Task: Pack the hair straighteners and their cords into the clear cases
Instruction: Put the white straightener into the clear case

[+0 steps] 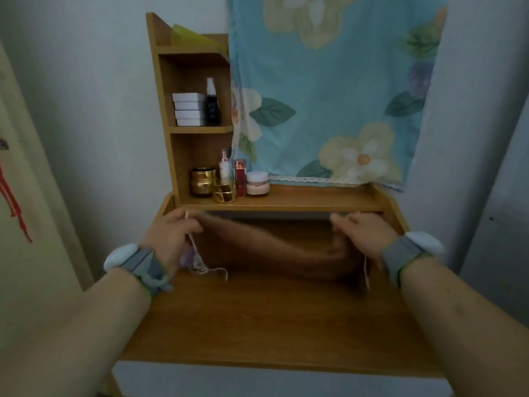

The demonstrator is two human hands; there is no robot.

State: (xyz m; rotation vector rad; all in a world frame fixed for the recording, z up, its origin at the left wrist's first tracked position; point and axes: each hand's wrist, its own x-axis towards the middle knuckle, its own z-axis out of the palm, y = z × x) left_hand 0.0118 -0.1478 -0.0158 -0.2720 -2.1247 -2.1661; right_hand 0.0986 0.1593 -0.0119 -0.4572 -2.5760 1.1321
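Observation:
Both hands are raised at the back of the wooden desk [272, 316]. My left hand [171, 233] is closed on a thin white cord [197, 253]. The cord drops from the fist and curls onto the desk. A small lilac object [187, 257], partly hidden under that wrist, lies by the cord; I cannot tell whether it is a hair straightener. My right hand [363, 230] pinches another stretch of white cord, whose end [366, 273] hangs down to the desk. Between the hands is a brown motion-blurred smear. No clear case shows.
A low shelf [309, 200] just behind the hands carries gold jars [203, 181], a red box [240, 177], a small bottle and a pink jar [257, 183]. White boxes [189, 108] and a spray bottle stand in the cubby above. A floral cloth [329, 90] hangs behind.

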